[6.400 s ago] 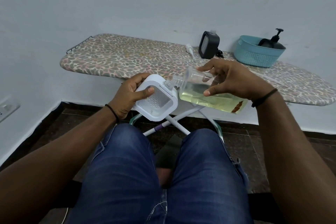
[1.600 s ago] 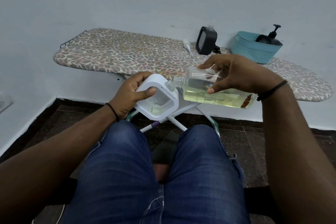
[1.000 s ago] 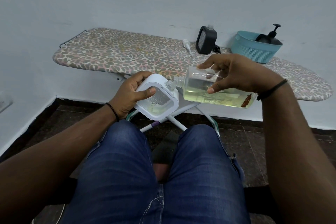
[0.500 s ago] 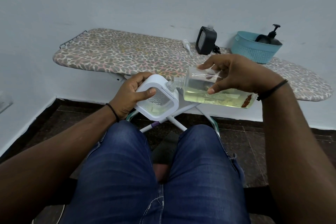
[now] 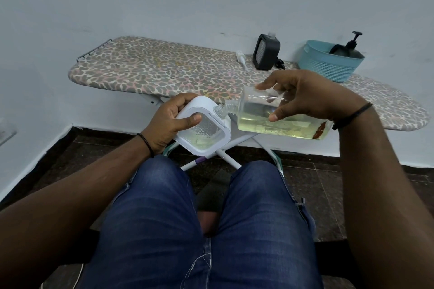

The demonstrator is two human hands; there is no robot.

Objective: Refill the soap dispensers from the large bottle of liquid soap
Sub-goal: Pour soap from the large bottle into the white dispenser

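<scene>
My left hand [image 5: 168, 122] grips a white square soap dispenser [image 5: 203, 135] with a clear textured window, held tilted above my knees. A little pale yellow liquid lies in its lower corner. My right hand [image 5: 307, 95] holds the large clear soap bottle [image 5: 277, 122] on its side, about half full of yellow liquid. The bottle's threaded neck meets the dispenser's open neck at the top right corner. A black dispenser [image 5: 266, 55] stands on the ironing board, with a white pump head [image 5: 241, 58] lying beside it.
The patterned ironing board [image 5: 164, 70] runs across in front of me against a white wall. At its right end a teal basket [image 5: 328, 63] holds a black pump bottle [image 5: 351, 47]. My legs in blue jeans fill the foreground over dark floor tiles.
Since 6.4 s ago the view shifted a little and slightly more liquid has gathered in the white dispenser. Over the last second both hands have held still.
</scene>
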